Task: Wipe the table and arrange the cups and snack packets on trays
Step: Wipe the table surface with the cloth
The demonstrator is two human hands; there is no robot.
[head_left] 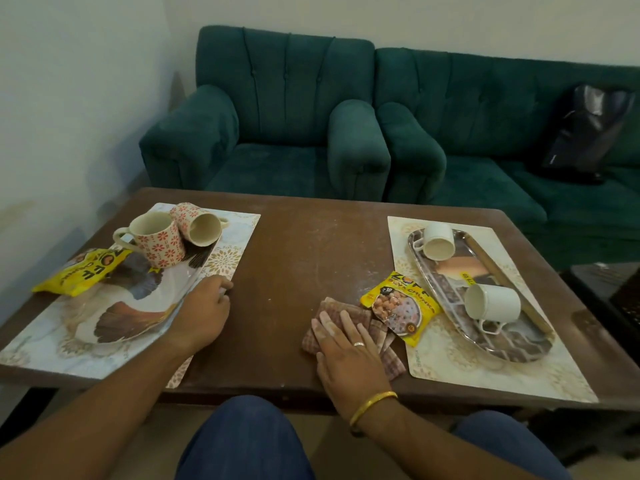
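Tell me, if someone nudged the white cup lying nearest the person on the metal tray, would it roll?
Probably a little. The white cup lies on its side on the shiny metal tray, which looks smooth. Its handle points down towards the tray, so it would likely stop the roll soon. It looks light, so it may slide instead.

I see a wide bare strip of the dusty brown wooden table (304, 244) running down its middle, open from the near edge to the far edge. My left hand (204, 313) and the printed bird tray (138, 299) close its left side. My right hand (349, 351), flat on a folded brown checked cloth (356, 317), and a yellow snack packet (401, 306) just beside it, block the right.
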